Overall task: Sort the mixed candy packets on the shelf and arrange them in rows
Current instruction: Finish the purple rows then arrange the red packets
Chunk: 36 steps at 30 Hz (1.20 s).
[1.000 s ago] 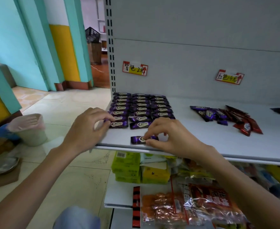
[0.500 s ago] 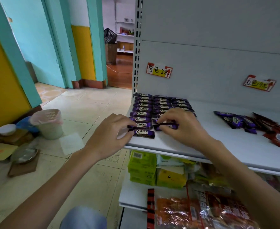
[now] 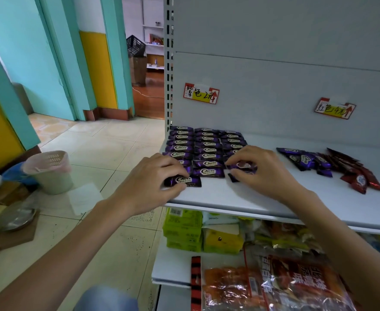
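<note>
Head view. Shelf (image 3: pixel 274 198) bearing three rows of purple packets (image 3: pixel 204 144). Left hand (image 3: pixel 148 182), fingers curled, pinches the front packet (image 3: pixel 184 180) of the leftmost row; right hand (image 3: pixel 267 173), fingers curled, pinches a purple packet (image 3: pixel 240 164) at the front of the rightmost row. Unsorted purple-and-red heap (image 3: pixel 332 167) lies right of the rows, well apart

"Choco" on purple packets (image 3: pixel 208 171); left tag (image 3: pixel 201 93) "紫色2元", right tag (image 3: pixel 334 108) "红色4元", both on back panel (image 3: pixel 274 37)

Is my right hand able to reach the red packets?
Probably yes: only flat loose packets lie between the right hand and the red packets, though it pinches a purple packet.
</note>
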Motion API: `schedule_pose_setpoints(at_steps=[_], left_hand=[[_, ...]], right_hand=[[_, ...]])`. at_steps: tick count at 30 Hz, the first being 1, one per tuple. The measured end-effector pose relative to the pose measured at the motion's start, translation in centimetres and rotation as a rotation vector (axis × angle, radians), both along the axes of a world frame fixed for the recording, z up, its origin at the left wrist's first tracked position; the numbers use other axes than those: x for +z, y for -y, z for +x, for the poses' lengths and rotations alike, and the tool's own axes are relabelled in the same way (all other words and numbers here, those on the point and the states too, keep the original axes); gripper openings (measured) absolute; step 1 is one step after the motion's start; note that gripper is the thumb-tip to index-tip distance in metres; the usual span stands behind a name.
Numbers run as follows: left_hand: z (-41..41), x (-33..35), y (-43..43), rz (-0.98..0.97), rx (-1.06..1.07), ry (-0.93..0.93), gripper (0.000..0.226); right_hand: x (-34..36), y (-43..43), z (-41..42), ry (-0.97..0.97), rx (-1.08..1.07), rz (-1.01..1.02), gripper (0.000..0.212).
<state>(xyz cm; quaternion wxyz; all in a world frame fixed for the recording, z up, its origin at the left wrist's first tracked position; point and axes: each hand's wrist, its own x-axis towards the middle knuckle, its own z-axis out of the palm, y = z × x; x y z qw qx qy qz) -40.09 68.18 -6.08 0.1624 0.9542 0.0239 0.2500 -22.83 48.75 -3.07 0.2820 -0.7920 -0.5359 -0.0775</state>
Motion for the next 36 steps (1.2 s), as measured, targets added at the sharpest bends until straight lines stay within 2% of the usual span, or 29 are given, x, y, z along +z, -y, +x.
schedule_pose_setpoints(at_steps=[5, 13, 20, 36], left_hand=[[-0.2, -0.4, 0.0, -0.035, -0.025, 0.088, 0.040], [-0.8, -0.6, -0.1, -0.005, 0.007, 0.123, 0.032], [-0.5, -0.6, -0.2, -0.044, 0.019, 0.109, 0.031], [-0.9, -0.5, 0.0, 0.009, 0.031, 0.126, 0.030]], right_hand=[[-0.3, 2.5, 1.0, 0.001, -0.056, -0.056, 0.011], [-1.0, 1.6, 0.8, -0.022, -0.030, 0.009, 0.010], [-1.1, 0.4, -0.4, 0.004, 0.079, -0.020, 0.024], [-1.7, 0.0, 0.1, 0.059, 0.122, 0.045, 0.012]])
